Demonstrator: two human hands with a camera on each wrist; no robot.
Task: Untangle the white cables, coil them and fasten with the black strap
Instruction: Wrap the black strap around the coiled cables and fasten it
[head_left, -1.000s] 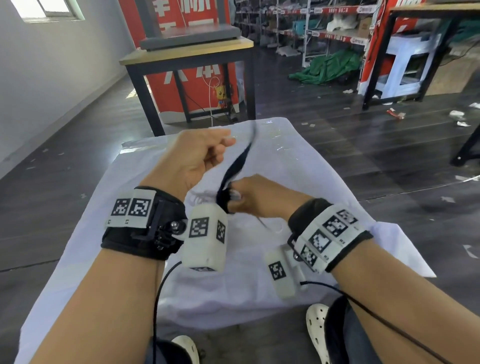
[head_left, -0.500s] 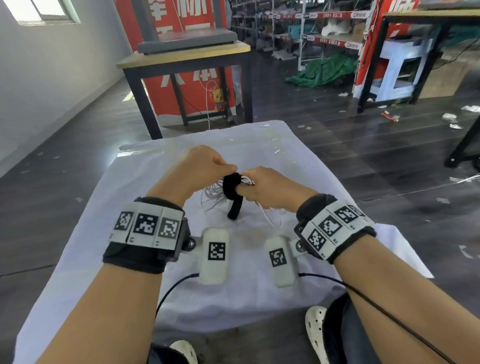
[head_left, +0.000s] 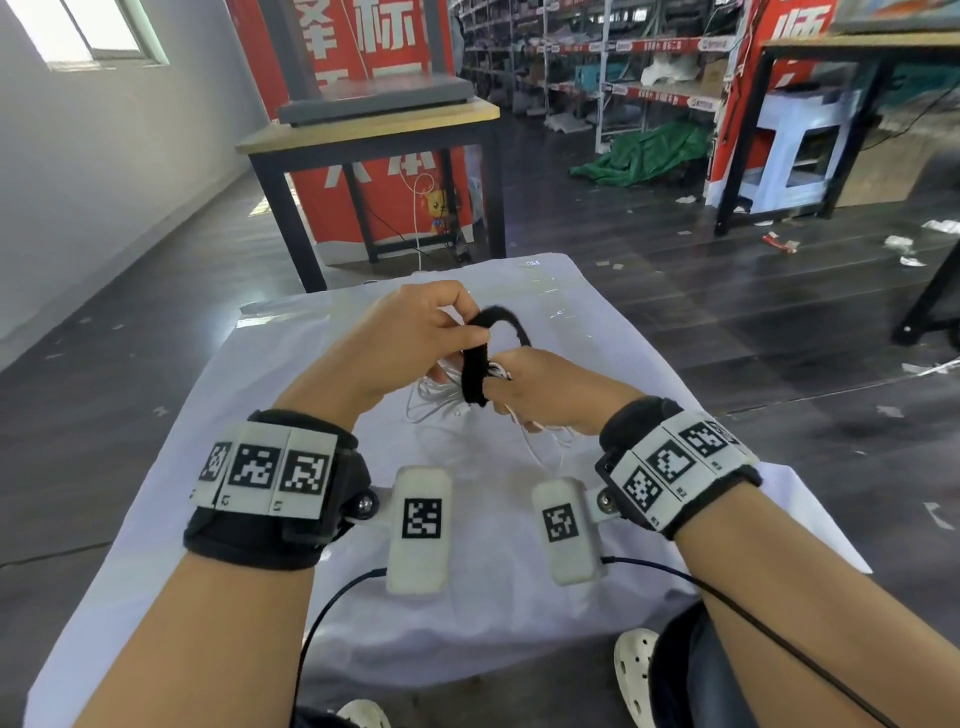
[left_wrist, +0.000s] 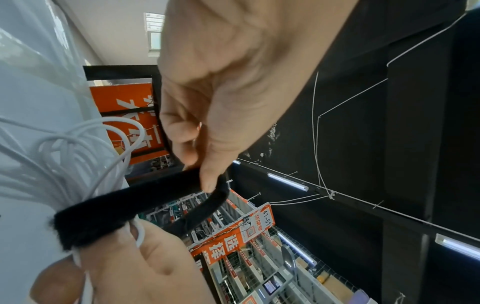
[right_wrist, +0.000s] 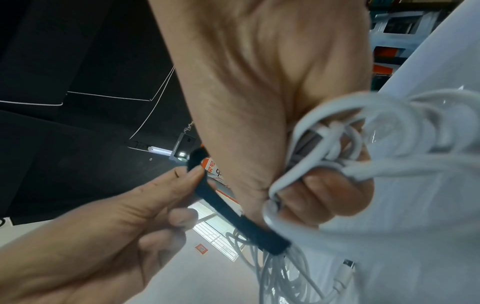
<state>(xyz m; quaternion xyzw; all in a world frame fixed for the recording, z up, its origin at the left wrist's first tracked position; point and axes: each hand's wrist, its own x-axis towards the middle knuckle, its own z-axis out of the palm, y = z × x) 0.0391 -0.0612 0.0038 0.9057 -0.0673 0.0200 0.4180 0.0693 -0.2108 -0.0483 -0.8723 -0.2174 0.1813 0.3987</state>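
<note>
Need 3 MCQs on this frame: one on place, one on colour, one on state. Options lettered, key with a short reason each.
1. Where is the black strap?
A. flat on the white cloth
B. wrapped round the white cables
C. on the floor

2. What colour are the banners behind the wooden table?
A. red
B. blue
C. yellow

3. What is the left hand doing?
A. resting open on the cloth
B. holding a shoe
C. pinching the strap's free end

Key:
1 B, the left wrist view shows the strap banding the coil.
2 A, red with white characters in the head view.
3 C, thumb and fingertip close on the strap while the right hand holds the bundle.
</note>
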